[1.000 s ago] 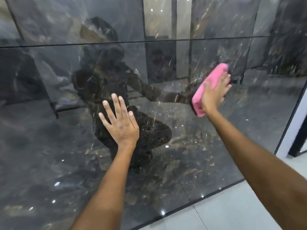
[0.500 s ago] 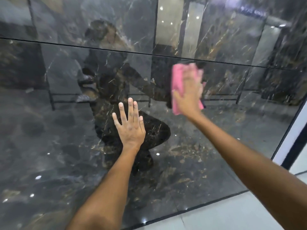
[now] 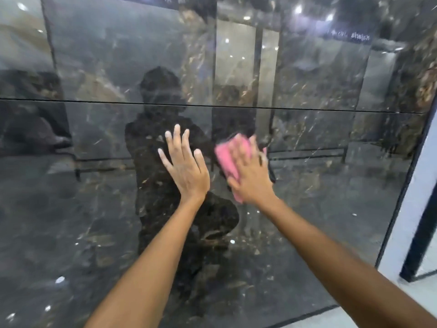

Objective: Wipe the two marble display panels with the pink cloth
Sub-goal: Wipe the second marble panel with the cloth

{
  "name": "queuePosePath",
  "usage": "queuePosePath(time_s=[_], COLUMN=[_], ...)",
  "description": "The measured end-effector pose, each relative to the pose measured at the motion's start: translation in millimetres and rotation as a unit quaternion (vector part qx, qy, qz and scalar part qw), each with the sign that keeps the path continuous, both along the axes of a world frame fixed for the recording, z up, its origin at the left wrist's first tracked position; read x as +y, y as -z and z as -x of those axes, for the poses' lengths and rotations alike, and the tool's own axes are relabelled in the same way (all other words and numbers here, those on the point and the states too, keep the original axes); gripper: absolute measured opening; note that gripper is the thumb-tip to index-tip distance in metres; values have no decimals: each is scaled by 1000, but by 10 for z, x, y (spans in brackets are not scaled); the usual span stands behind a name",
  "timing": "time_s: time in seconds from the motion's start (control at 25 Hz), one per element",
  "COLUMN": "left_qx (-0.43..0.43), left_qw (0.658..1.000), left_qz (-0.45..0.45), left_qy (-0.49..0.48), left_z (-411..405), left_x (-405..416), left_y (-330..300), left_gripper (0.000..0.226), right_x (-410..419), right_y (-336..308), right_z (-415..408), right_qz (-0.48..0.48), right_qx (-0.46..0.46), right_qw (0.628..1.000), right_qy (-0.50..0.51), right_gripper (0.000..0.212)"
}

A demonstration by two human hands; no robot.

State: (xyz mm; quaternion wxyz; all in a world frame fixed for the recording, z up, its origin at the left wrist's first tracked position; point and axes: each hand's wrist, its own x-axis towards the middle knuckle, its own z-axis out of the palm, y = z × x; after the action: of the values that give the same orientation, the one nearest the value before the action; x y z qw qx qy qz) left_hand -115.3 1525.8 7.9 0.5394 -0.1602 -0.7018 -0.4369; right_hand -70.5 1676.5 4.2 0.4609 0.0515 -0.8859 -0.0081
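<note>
Dark marble panel [image 3: 307, 197] bears left hand [image 3: 186, 171] fingers spread flat; right hand [image 3: 250, 178] presses pink cloth [image 3: 227, 159].

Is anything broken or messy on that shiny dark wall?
Nothing stands out. The lower panel and upper panel look whole, with no cracks showing. The right hand presses the pink cloth flat.

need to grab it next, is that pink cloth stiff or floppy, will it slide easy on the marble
Probably floppy: the pink cloth bunches under the right hand. Likely light. It should slide easily, as the lower marble panel looks glossy.
</note>
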Motion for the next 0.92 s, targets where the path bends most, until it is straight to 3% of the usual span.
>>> queuePosePath(time_s=[0.04,0.08,0.12,0.2,0.24,0.32,0.36,0.4,0.44,0.48,0.52,0.56,0.6,0.64,0.72,0.8,0.84,0.92], left_qx=[6,4,-2,-15,-23,-28,-28,-28,-28,-28,-29,-30,-31,-32,-31,-30,-27,-14], left_qw=[1000,998,994,982,979,977,975,973,971,970,968,967,966,965,963,964,964,963], left_qz=[19,42,66,84,75,57,57,60,63,63,64,67,70,73,75,80,87,101], left_qy=[-15,-44,-89,-169,-187,-205,-214,-222,-228,-235,-240,-244,-247,-252,-256,-252,-250,-248], left_z=[40,96,144,211,229,231,244,255,254,246,239,235,233,228,222,227,235,248], left_x=[96,159,233,342,386,440,432,414,417,432,441,445,444,445,450,447,434,414], left_y=[-40,-19,35,130,149,154,162,177,179,177,166,160,169,173,172,196,215,258], left_gripper=[50,52,54,58,58,58,58,58,58,58,58,58,58,58,58,58,58,58], right_x=[251,584,961,1531,1738,1856,1767,1645,1512,1375,1331,1415,1555,1681,1789,1591,1419,1105], right_y=[187,261,237,-104,-372,-821,-911,-882,-734,-513,-324,-271,-346,-518,-920,-1121,-1033,-467], right_z=[-15,-16,7,-9,-3,17,62,136,211,236,207,219,232,246,254,214,243,342], right_qz=[-146,-205,-166,89,218,333,308,224,65,-147,-339,-466,-508,-476,-257,-86,-91,-249], right_qx=[-4,17,48,113,131,164,184,204,207,183,134,92,75,95,171,218,222,186], right_qw=[989,979,985,986,961,923,931,953,975,966,919,864,840,858,945,970,967,937], right_qy=[-12,1,22,89,111,99,66,8,-49,-107,-151,-167,-176,-169,-111,-66,-81,-158], right_gripper=[80,81,82,81,82,81,81,82,82,82,81,80,78,77,73,70,69,68])
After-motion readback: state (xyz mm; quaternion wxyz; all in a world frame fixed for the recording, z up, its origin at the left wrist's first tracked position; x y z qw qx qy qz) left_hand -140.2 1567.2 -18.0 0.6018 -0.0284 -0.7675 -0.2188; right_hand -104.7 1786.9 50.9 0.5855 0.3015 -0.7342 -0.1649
